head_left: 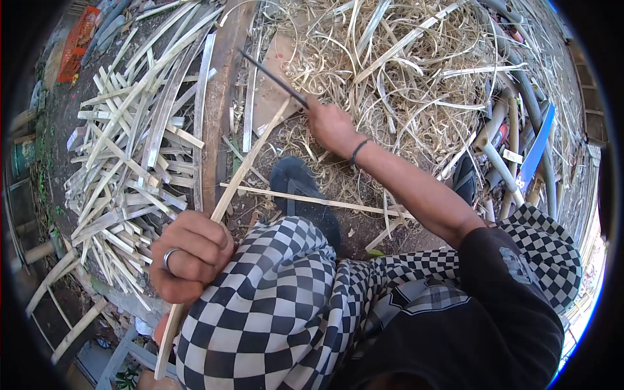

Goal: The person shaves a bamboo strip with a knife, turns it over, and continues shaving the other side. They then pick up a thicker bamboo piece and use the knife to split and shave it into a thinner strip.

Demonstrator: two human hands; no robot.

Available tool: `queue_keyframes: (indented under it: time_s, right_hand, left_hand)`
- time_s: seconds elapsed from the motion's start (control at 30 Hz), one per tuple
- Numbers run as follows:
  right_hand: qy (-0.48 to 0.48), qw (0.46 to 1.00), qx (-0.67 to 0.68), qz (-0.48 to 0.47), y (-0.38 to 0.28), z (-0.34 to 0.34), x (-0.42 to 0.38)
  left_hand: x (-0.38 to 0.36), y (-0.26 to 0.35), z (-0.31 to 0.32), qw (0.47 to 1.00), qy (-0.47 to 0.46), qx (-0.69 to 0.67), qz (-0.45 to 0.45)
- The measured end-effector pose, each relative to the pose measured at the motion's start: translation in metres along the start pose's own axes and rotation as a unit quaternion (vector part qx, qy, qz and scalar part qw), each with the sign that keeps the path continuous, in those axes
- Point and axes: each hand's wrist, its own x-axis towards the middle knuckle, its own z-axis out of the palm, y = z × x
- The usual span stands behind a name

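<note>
My left hand (190, 255), a ring on one finger, is closed around a long pale bamboo strip (244, 168) beside my left knee. The strip slants up and away from the fist, and its lower end sticks out below. In my right hand (333, 130) is a knife (272, 75) with a long, narrow dark blade pointing to the upper left. The far tip of the strip comes close under the blade near its handle, which the fingers mostly cover. A thinner strip (305, 199) crosses over my dark shoe (296, 179).
A heap of split bamboo strips (123, 156) lies left of a long wooden plank (214, 110). Curly shavings (403, 84) cover the ground ahead. At right, a blue saw (538, 146) rests among pipes or poles (497, 123). An orange crate (78, 44) stands at the far left.
</note>
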Motion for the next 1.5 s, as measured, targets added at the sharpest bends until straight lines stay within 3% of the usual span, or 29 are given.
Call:
queue_keyframes:
  time_s: [0.1, 0.13, 0.23, 0.37, 0.43, 0.47, 0.53, 0.57, 0.6, 0.67, 0.7, 0.8, 0.87, 0.93, 1.0, 1.03, 1.07, 1.1, 1.13, 1.2, 1.23, 1.27, 1.37, 1.4, 1.47, 1.5]
  right_hand:
    - [-0.007, 1.0, -0.003, -0.004, 0.007, 0.0, 0.013]
    - [-0.019, 1.0, -0.006, 0.013, -0.002, -0.008, 0.004]
    - [-0.046, 0.999, 0.01, 0.02, -0.046, -0.035, -0.026]
    - [-0.049, 0.997, 0.017, -0.052, -0.082, -0.039, -0.033]
    - [-0.014, 0.998, 0.05, -0.046, -0.063, -0.014, -0.015]
    - [0.023, 0.996, 0.079, -0.041, -0.055, -0.005, -0.006]
    - [0.054, 0.996, 0.035, -0.068, -0.06, -0.019, -0.014]
    - [0.017, 0.996, 0.017, -0.081, -0.07, -0.034, -0.023]
    - [-0.029, 0.995, 0.001, -0.094, -0.077, -0.042, -0.032]
    - [-0.018, 0.994, 0.028, -0.102, -0.062, -0.021, -0.025]
    - [0.009, 0.996, 0.03, -0.085, -0.051, -0.009, -0.012]
    - [0.043, 0.995, -0.005, -0.092, -0.059, -0.021, -0.019]
    - [-0.032, 0.996, -0.023, -0.08, -0.075, -0.038, -0.03]
    - [-0.05, 0.997, -0.018, -0.064, -0.047, -0.009, -0.021]
    - [-0.007, 1.0, -0.007, 0.007, -0.027, -0.006, 0.003]
    - [0.012, 0.997, -0.054, -0.047, -0.027, -0.011, 0.001]
    - [0.011, 0.997, -0.056, -0.046, -0.027, -0.01, -0.008]
    - [-0.018, 0.998, -0.046, -0.04, -0.042, -0.021, -0.022]
    - [-0.044, 0.998, -0.037, -0.038, -0.05, -0.027, -0.026]
    - [-0.051, 0.997, -0.038, -0.032, -0.036, -0.012, -0.029]
    - [-0.034, 0.999, -0.028, 0.007, -0.021, -0.002, -0.019]
    - [-0.014, 0.999, -0.017, 0.047, -0.012, 0.0, -0.01]
    - [-0.034, 0.998, -0.047, 0.03, -0.025, -0.016, -0.003]
    - [-0.05, 0.997, -0.05, 0.034, -0.032, -0.022, -0.011]
    - [-0.049, 0.998, -0.022, 0.024, -0.05, -0.029, -0.028]
    - [-0.044, 0.999, -0.007, -0.023, -0.061, -0.036, -0.035]
  left_hand:
    - [-0.003, -0.002, 0.014, 0.986, 0.13, 0.104, 0.03]
    - [-0.003, -0.004, 0.02, 0.985, 0.134, 0.103, 0.031]
    - [-0.007, -0.006, 0.031, 0.914, 0.291, 0.265, 0.094]
    - [-0.006, 0.021, 0.033, 0.908, 0.253, 0.335, -0.022]
    - [-0.011, 0.038, 0.029, 0.873, 0.21, 0.421, -0.126]
    - [-0.014, 0.035, 0.028, 0.874, 0.207, 0.422, -0.122]
    - [-0.014, 0.017, 0.024, 0.931, 0.197, 0.306, -0.002]
    - [-0.014, -0.002, 0.031, 0.933, 0.256, 0.238, 0.082]
    - [-0.013, 0.007, 0.029, 0.931, 0.261, 0.243, 0.08]
    - [-0.011, 0.03, 0.029, 0.882, 0.199, 0.42, -0.081]
    - [-0.007, 0.003, 0.036, 0.894, 0.332, 0.293, 0.067]
    - [-0.012, 0.014, 0.036, 0.894, 0.273, 0.354, 0.01]
    - [-0.015, 0.013, 0.034, 0.902, 0.273, 0.333, 0.018]
    - [-0.015, 0.016, 0.038, 0.869, 0.319, 0.378, 0.009]
    - [-0.011, 0.01, 0.037, 0.881, 0.329, 0.338, 0.044]
    - [-0.013, 0.011, 0.032, 0.898, 0.295, 0.324, 0.041]
    - [-0.016, 0.013, 0.031, 0.91, 0.269, 0.313, 0.031]
    - [-0.015, 0.0, 0.03, 0.921, 0.274, 0.261, 0.095]
    - [-0.016, 0.008, 0.027, 0.92, 0.277, 0.262, 0.095]
    - [-0.016, 0.041, 0.029, 0.887, 0.205, 0.401, -0.099]
    - [-0.016, 0.042, 0.031, 0.88, 0.21, 0.412, -0.108]
    - [-0.016, 0.038, 0.032, 0.882, 0.205, 0.411, -0.103]
    - [-0.016, 0.013, 0.033, 0.909, 0.266, 0.322, 0.019]
    - [-0.017, 0.007, 0.031, 0.907, 0.27, 0.322, 0.014]
    - [-0.02, -0.004, 0.026, 0.916, 0.267, 0.267, 0.135]
    - [-0.02, -0.003, 0.024, 0.917, 0.268, 0.266, 0.132]
